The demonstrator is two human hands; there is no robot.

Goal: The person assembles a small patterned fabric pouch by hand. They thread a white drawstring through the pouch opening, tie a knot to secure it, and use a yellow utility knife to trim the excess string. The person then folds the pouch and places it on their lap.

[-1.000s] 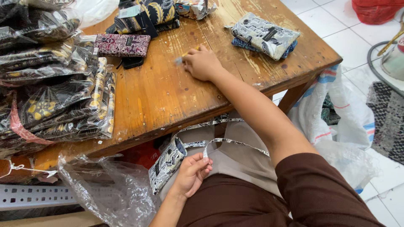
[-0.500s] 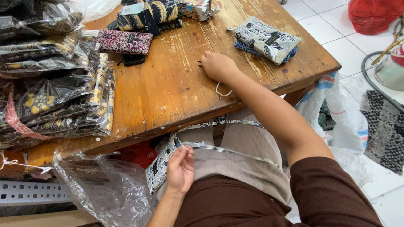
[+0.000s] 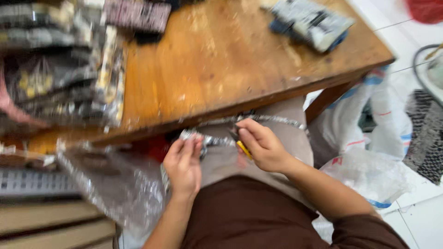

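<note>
Both hands grip one clear plastic packet [image 3: 217, 140] of patterned cloth in the lap, just below the table [image 3: 221, 69] edge: the left hand [image 3: 183, 165] pinches its near end with fingers closed, and the right hand [image 3: 263, 146] is closed on the other end, along with what looks, through the blur, like a small yellow tool [image 3: 243, 150]. Many packed bundles [image 3: 60, 78] already lie stacked on the table's left side, with another packet [image 3: 311, 23] at its far right. This one, I judge, is not yet finished or set down.

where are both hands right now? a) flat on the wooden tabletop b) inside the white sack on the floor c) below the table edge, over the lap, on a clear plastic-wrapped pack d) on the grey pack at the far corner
c: the left hand and right hand meet below the wooden table edge, both on the plastic-wrapped pack over the lap.
</note>
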